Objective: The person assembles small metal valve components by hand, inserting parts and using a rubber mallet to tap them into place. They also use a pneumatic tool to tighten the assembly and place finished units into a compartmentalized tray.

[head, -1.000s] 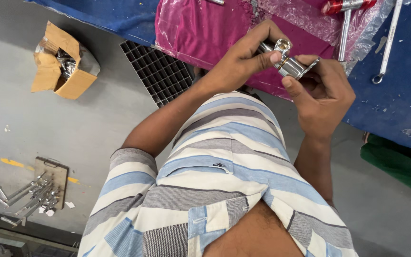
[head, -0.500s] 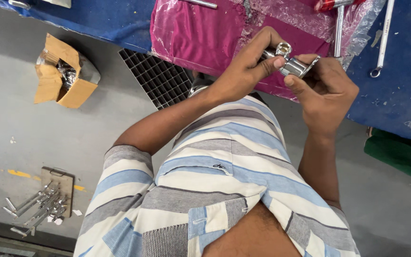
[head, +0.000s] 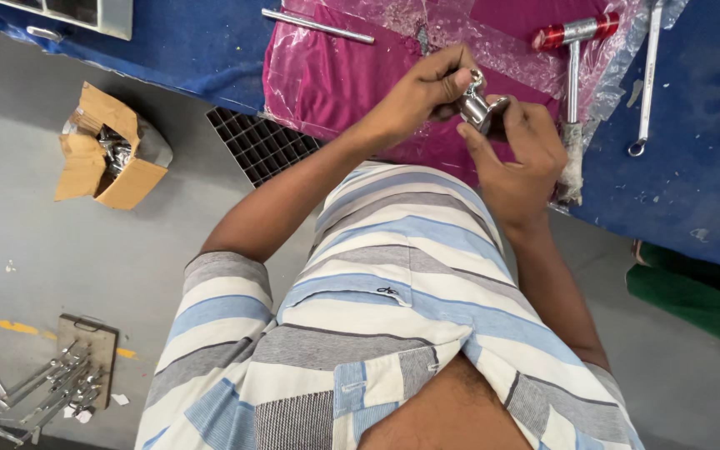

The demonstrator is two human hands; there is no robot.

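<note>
Tools and clutter around a blue work surface

On the blue surface [head: 693,192] lies a magenta cloth [head: 335,75] partly under clear plastic film [head: 510,46]; a red-ended metal hammer [head: 575,92] rests on it, a slim wrench [head: 647,79] just beside, a steel rod [head: 318,26] near the cloth's upper edge. On the grey floor [head: 60,267] sit a dark grating [head: 260,146], an open cardboard box [head: 106,158] of shiny metal parts, and a small board with loose metal rods [head: 47,387]. A green object [head: 693,296] lies at right.
</note>
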